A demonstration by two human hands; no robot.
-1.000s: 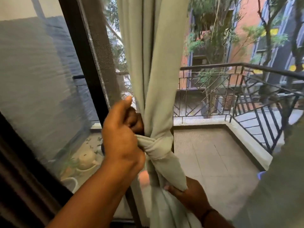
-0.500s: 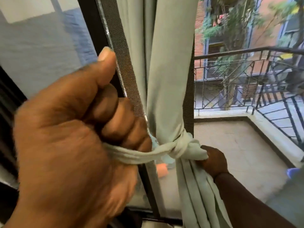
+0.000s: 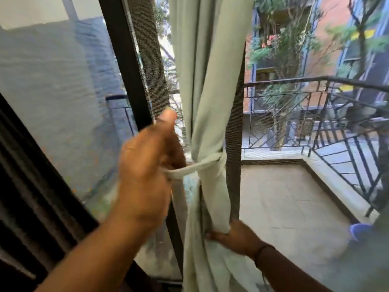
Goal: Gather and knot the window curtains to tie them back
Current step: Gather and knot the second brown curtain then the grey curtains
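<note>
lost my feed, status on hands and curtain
Left grip pulling strip taut. Right grip holding curtain below knot. Nothing in the way.

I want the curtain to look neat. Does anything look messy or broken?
Nothing looks broken or spilled. The curtain is bunched, with a band wrapped round its middle. The left hand pulls the band's end sideways; the right hand grips the cloth below. The knot just isn't finished.

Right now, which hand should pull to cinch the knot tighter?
Left. The left hand already grips the tail coming out of the knot. The right hand holds the curtain bundle below, steadying it.
</note>
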